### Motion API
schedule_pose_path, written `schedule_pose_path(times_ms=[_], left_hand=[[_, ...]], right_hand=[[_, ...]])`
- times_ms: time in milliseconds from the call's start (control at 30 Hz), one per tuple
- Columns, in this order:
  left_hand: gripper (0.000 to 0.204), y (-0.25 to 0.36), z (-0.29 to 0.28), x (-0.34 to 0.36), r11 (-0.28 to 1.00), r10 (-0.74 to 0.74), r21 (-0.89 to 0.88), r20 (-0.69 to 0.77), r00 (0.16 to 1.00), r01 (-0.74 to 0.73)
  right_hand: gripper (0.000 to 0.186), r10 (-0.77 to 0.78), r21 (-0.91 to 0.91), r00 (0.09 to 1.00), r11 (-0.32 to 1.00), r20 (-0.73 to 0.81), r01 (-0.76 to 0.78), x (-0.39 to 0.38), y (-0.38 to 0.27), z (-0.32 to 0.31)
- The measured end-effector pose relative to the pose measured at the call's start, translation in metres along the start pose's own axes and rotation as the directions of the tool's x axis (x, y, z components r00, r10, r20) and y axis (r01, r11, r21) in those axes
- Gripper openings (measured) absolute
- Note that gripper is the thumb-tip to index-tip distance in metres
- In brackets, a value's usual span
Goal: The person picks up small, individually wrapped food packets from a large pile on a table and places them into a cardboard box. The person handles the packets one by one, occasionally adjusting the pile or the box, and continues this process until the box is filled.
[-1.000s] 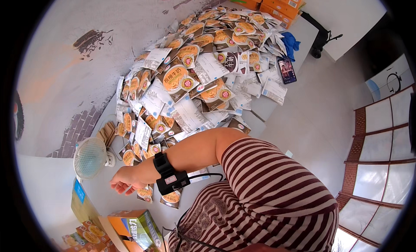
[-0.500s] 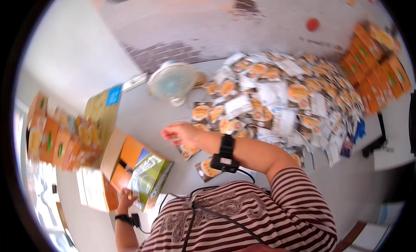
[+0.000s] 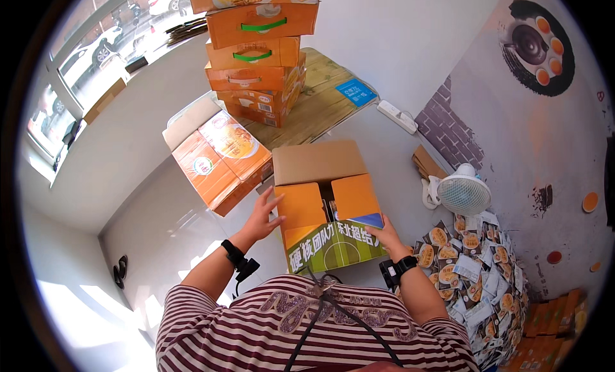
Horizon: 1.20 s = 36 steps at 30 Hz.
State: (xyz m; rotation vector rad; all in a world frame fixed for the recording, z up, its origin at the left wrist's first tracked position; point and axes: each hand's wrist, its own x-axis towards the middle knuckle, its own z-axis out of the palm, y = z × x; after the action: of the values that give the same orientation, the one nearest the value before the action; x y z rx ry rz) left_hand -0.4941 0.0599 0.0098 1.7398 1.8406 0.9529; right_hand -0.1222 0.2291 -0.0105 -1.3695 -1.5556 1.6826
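An orange and green cardboard box [image 3: 307, 205] stands before me. Its far flap is raised, the side flaps lie inward with a dark gap between them, and the near green flap is printed. My left hand [image 3: 259, 217] is at the box's left side, fingers spread, fingertips at its edge. At the right near corner my right hand [image 3: 386, 236] grips the box, thumb over the top and the other fingers along the side. What lies inside is mostly hidden.
Another orange carton [image 3: 221, 157] with a raised flap lies to the left. Behind it, orange boxes [image 3: 262, 58] with green handles are stacked on a wooden board [image 3: 320, 84]. A white fan [image 3: 464, 189], a power strip [image 3: 397, 117] and a heap of packets [image 3: 474, 269] are on the right.
The view has turned left. My right hand has come from above the table near the packets onto the box's right side. My left hand now sits at its left side.
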Motion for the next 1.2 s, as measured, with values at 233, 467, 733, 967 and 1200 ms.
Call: schedule_pose_path(times_ms=[233,467,733,967,1200], left_hand=[[0.065,-0.014,-0.009,0.072,0.215,-0.443,-0.931,0.177,0.879,0.296],[0.045,-0.020,-0.005,0.057,0.171,-0.357,-0.953,0.178,0.917,0.252],[0.106,-0.009,0.040,0.003,0.857,-0.450,-0.321,-0.085,0.889,0.403],[0.073,0.001,0.076,-0.031,-0.144,-0.489,-0.753,0.618,0.616,0.642],[0.048,0.039,0.072,-0.026,-0.081,-0.504,-0.851,0.485,0.715,0.519]], right_hand=[[0.064,0.147,-0.088,0.988,0.985,-0.044,-0.151,-0.001,0.000,-0.004],[0.058,0.246,-0.009,0.969,0.969,0.010,-0.246,0.003,-0.001,-0.008],[0.046,0.333,0.553,0.890,0.699,0.311,-0.454,0.013,-0.001,-0.026],[0.058,0.277,0.280,0.882,0.875,0.380,-0.395,0.040,-0.004,-0.016],[0.060,0.199,0.241,0.888,0.917,0.414,-0.318,0.059,0.017,-0.026]])
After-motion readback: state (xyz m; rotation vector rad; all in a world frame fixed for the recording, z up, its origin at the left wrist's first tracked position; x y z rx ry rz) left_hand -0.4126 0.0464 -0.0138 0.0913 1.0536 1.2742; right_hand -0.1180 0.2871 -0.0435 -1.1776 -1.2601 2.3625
